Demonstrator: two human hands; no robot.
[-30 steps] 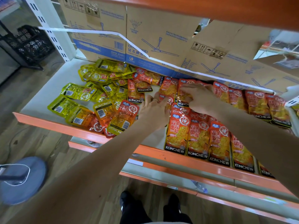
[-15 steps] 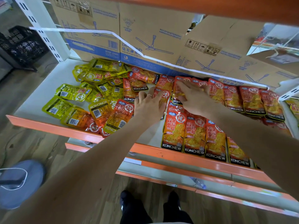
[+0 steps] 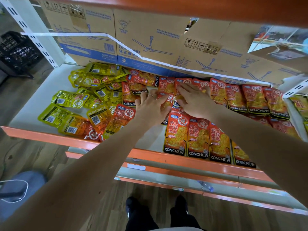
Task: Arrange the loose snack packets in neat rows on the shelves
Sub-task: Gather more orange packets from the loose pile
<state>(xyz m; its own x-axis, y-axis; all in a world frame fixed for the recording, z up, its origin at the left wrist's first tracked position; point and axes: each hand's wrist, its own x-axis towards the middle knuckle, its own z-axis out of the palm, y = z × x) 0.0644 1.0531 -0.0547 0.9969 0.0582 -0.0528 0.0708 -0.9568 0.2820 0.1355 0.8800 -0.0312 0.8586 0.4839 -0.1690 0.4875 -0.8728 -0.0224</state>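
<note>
Both hands have slid inward since a second ago, closing on the same few packets at the middle of the shelf, and the camera has leaned in with them.

Head view, the only one we get: the left hand (image 3: 150, 108) lies flat, fingers spread, palm down on red packets (image 3: 166, 99) at the centre. No pinch here, an open press. The right hand (image 3: 194, 101) sits just beside it at three o'clock, also open and flat, fingertips pushing toward twelve o'clock. My read: the pair are squaring up the back row against the cardboard boxes (image 3: 150, 40), using them as a backstop.

At four o'clock, a tidy front row (image 3: 198, 140) of red packets lines the shelf (image 3: 33, 104) edge, labels facing out. That side looks done. At nine o'clock, the yellow packets (image 3: 71, 99) sprawl in a loose heap, some face down with barcodes up, a few red ones mixed in. Plenty left over there.

What's hard to see: the palms cover the packets under them, so whether anything is pinched beneath I cannot tell. The right forearm hides part of the middle row. The far-right packets are cut off by the shelf upright, and the lower shelves show only their edges. A grey rounded object at the floor, seven o'clock, is unclear.
</note>
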